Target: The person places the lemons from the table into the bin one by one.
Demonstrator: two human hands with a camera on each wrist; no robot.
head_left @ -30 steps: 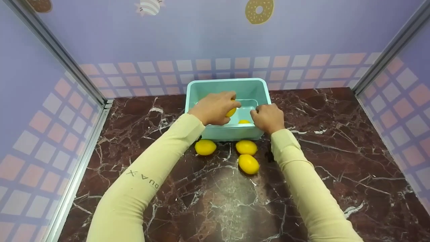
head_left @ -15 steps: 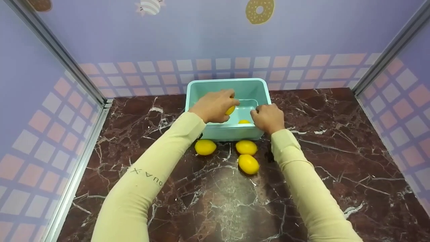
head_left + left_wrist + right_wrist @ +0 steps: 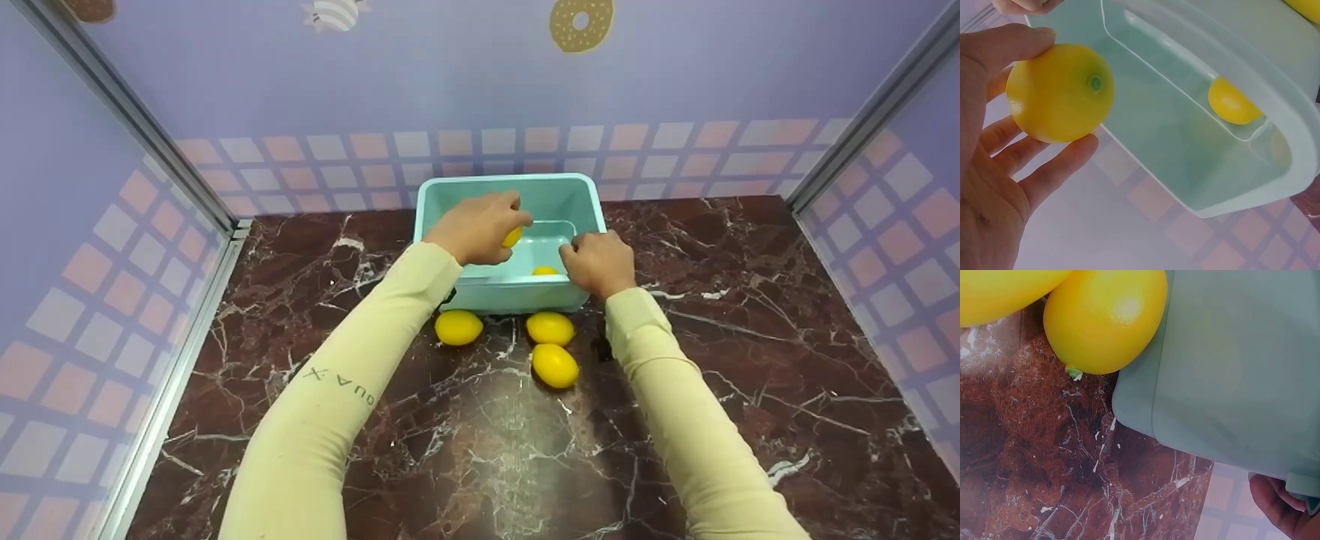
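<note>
My left hand (image 3: 480, 227) holds a yellow lemon (image 3: 1061, 93) between thumb and fingers, over the pale green plastic bin (image 3: 517, 294). In the head view the hand covers most of this lemon. Another lemon (image 3: 545, 271) lies inside the bin against its front wall, partly hidden by the rim; the left wrist view shows this lemon (image 3: 1234, 102) near one end. At the bin's front right corner, my right hand (image 3: 600, 262) grips the rim, its fingers curled over the edge. Part of that hand (image 3: 1280, 506) shows low in the right wrist view.
Three lemons rest on the dark red marbled table before the bin: one lemon (image 3: 459, 328) at left, then a lemon (image 3: 550, 329) and a nearer lemon (image 3: 555, 366) at right. A patterned purple wall (image 3: 450, 82) rises behind the bin, with side panels left and right.
My left hand has shifted slightly toward the back of the bin, carrying the lemon along. The right hand, the bin and the other lemons have stayed put.
</note>
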